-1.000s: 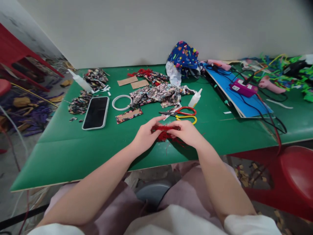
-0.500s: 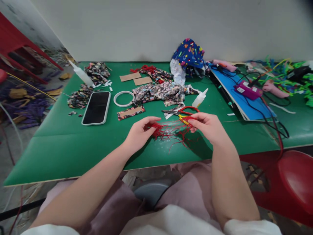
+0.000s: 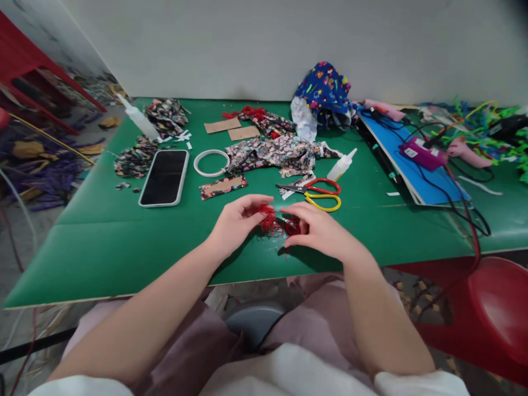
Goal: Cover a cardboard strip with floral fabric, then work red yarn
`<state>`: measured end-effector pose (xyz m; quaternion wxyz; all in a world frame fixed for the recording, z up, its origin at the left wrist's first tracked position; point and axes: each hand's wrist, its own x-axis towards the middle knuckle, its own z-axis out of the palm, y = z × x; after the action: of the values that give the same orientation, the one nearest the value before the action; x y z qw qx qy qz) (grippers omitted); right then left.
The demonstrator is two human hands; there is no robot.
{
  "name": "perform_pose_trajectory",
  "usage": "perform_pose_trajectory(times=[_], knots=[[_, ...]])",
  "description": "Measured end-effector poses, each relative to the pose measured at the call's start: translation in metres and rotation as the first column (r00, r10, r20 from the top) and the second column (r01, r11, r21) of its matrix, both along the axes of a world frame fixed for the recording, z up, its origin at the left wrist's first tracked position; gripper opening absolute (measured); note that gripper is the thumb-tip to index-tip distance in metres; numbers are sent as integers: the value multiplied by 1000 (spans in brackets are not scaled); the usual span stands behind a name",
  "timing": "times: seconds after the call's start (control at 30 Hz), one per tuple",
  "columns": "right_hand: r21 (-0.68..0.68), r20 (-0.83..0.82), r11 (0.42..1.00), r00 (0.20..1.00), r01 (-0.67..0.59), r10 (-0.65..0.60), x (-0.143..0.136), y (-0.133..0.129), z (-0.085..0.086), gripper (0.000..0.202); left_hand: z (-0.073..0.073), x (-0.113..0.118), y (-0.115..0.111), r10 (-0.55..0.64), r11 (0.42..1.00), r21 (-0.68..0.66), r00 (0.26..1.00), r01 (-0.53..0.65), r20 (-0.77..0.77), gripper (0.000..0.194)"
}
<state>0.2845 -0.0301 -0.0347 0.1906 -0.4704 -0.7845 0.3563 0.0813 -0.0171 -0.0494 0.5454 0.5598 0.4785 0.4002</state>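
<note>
Near the table's front edge, my left hand (image 3: 234, 224) pinches a tangle of red threads (image 3: 270, 221) between thumb and fingers. Just right of it is my right hand (image 3: 319, 230), its fingers curved round more of the red strands, thumb and fingertips apart. Scissors (image 3: 323, 193) with one red and one yellow handle lie beyond my right hand, over a scrap of patterned cloth. Beyond my left hand lies a floral strip (image 3: 223, 187) with a brown card on it.
A phone (image 3: 164, 178), a white ring (image 3: 212, 163), floral cloth (image 3: 272, 155) and a small glue bottle (image 3: 342, 165) lie on the green table (image 3: 124, 242). A blue folder (image 3: 416, 165) with cables and a purple box (image 3: 423, 153) is at the right.
My right hand has moved left and nearer, close to my left hand. The stretched red threads are now bunched together, and the scissors' handles are uncovered.
</note>
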Motion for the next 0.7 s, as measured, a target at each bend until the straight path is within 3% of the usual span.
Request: perform_pose_trajectory(times=[0.07,0.2,0.33,0.53,0.7], knots=[[68,27,998,1000,-2,0,-16,0,-8,57,0,0,-1,-22,1000,0,999,22,33,33],[95,170,993,984,-68,51,-27,3,-13,13,1,-2,-1,-14,1000,6,999,14,35,31],[55,164,995,984,-81,71,-7,5,-7,13,4,-6,0,41,999,20,999,-41,-13,23],[-9,93,993,989,119,-117,35,1,10,14,9,-10,3,85,996,41,994,-82,-72,17],[2,50,980,979,197,-197,52,-3,18,25,17,-19,5,129,982,173,951,-82,-280,20]])
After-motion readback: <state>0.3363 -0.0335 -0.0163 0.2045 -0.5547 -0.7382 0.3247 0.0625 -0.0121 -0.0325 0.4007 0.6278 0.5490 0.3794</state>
